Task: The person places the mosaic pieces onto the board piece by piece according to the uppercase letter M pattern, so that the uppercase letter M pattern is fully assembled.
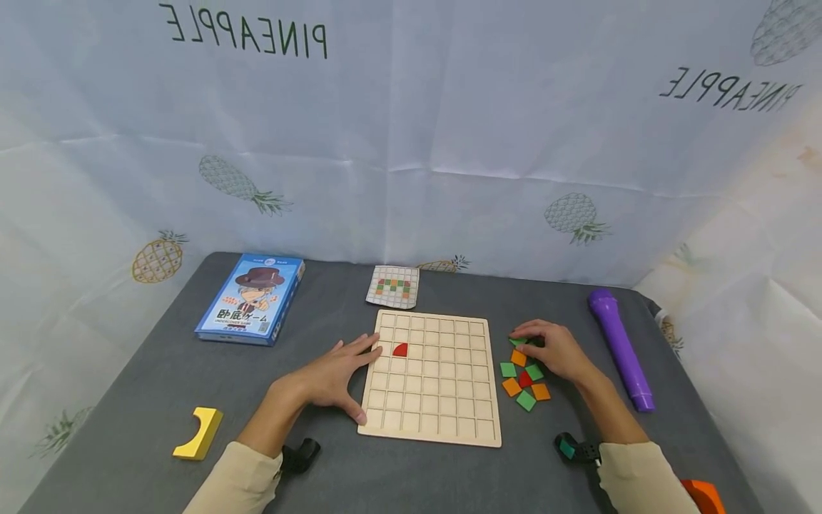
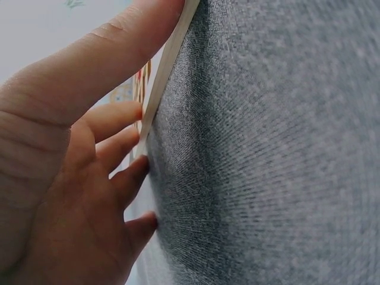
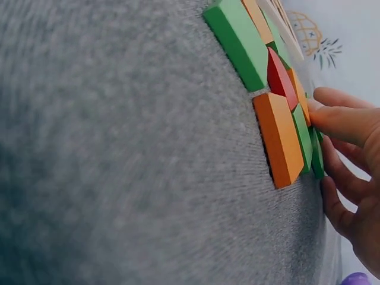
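Observation:
A pale wooden grid board [image 1: 437, 378] lies on the dark table, with one red quarter-round piece [image 1: 400, 350] in a cell near its upper left. My left hand [image 1: 330, 375] rests along the board's left edge, fingers spread, the thumb by the near corner; the thumb also touches the board edge [image 2: 169, 56] in the left wrist view. Right of the board lies a loose group of green, orange and red tiles [image 1: 526, 401]. At the far end of that group my right hand [image 1: 555, 350] pinches a green tile [image 1: 516, 342], partly hidden by the fingers.
Behind the board lies a small pattern card [image 1: 393, 287]. A blue game box [image 1: 250, 300] sits at the back left, a yellow arched block [image 1: 200, 434] at the front left. To the right are a purple stick [image 1: 619, 350] and an orange object [image 1: 703, 496].

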`<state>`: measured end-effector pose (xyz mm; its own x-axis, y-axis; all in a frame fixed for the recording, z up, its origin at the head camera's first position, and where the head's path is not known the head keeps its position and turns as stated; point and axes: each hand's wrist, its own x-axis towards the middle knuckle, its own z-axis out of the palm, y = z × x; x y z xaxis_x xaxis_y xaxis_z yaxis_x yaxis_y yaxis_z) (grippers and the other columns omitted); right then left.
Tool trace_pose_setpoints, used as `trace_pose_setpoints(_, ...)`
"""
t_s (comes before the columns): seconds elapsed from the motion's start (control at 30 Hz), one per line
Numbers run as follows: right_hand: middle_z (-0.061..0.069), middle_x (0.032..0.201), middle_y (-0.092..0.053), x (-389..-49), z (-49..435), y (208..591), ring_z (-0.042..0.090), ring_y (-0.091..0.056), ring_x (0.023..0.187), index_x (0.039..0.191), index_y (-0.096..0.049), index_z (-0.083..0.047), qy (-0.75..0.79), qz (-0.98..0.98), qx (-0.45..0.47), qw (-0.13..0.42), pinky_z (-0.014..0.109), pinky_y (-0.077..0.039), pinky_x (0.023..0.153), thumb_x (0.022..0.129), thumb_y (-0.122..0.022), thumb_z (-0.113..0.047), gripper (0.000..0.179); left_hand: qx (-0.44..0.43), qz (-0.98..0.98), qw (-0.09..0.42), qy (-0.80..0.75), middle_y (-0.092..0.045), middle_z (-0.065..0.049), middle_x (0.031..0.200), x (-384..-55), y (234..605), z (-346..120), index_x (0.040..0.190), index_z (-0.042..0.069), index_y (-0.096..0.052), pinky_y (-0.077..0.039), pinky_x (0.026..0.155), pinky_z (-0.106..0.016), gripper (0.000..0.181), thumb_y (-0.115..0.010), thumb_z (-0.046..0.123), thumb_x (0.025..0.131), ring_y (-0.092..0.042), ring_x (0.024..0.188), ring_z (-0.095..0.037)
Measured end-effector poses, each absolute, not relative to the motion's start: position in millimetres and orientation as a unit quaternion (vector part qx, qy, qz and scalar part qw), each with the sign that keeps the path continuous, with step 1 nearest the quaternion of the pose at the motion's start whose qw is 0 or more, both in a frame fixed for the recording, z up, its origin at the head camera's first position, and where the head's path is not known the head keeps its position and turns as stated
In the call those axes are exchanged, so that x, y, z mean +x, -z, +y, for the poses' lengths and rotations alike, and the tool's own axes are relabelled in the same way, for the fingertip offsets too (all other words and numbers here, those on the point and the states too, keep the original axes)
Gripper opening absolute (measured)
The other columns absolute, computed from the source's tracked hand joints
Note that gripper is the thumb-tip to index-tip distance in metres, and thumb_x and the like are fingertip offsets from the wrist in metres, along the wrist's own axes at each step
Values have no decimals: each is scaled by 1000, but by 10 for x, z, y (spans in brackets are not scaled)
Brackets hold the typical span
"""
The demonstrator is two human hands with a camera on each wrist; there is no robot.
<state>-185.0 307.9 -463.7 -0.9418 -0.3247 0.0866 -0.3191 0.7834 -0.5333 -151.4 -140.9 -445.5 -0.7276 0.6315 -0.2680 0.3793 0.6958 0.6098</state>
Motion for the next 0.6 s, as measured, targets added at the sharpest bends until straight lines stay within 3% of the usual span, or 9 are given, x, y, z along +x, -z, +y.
trace_pose_setpoints(0.3, 7, 109, -69, -1872, 3067, 4631, 21, -63, 96, 105, -80, -12, 266, 950, -160, 1, 28, -53, 80, 88, -79, -13, 16, 282, 890, 235, -270, -13, -11, 174, -1508, 4476, -1407, 160, 7, -32, -8, 128, -67, 119, -95, 43, 66, -11, 162, -36)
trace_pose_setpoints(0.6, 6, 109, -73, -1870, 3025, 4542, 23, -67, 96, 99, -82, -12, 267, 948, -174, -25, 27, -57, 80, 86, -81, -16, 14, 283, 889, 236, -272, -13, -11, 174, -1508, 4466, -1415, 161, 7, -32, -8, 127, -67, 119, -95, 42, 66, -10, 162, -37)
